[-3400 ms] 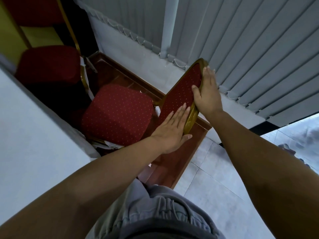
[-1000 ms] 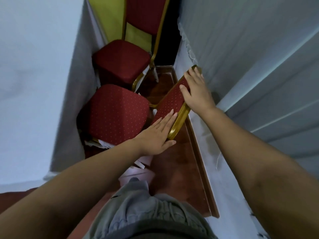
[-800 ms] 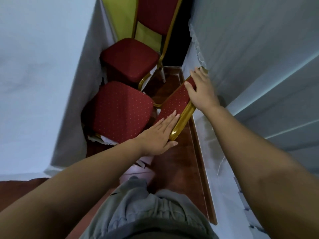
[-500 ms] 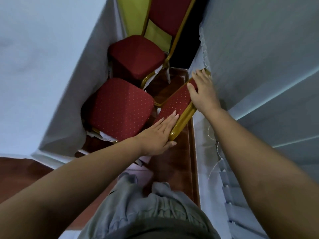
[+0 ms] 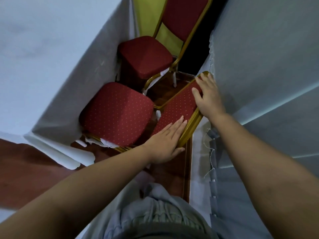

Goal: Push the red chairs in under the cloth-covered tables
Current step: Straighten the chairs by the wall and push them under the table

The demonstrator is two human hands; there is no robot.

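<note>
A red chair with a gold frame stands in front of me; its dotted seat (image 5: 117,114) touches the white cloth of the table (image 5: 51,62) on the left. My left hand (image 5: 165,142) grips the near end of the chair's backrest (image 5: 179,106), fingers flat on the red fabric, thumb under the gold rim. My right hand (image 5: 207,95) holds the far top end of the same backrest. A second red chair (image 5: 146,56) stands beyond it, its seat against the same cloth.
Grey vertical blinds (image 5: 267,83) and a white wall close off the right side. A narrow strip of brown wooden floor (image 5: 172,173) runs between the table and the wall. A yellow panel (image 5: 146,16) stands behind the far chair. My grey shorts fill the bottom.
The view has swung left and tilted, so the table corner and brown floor at lower left now show. Both hands have kept their hold on the backrest.
</note>
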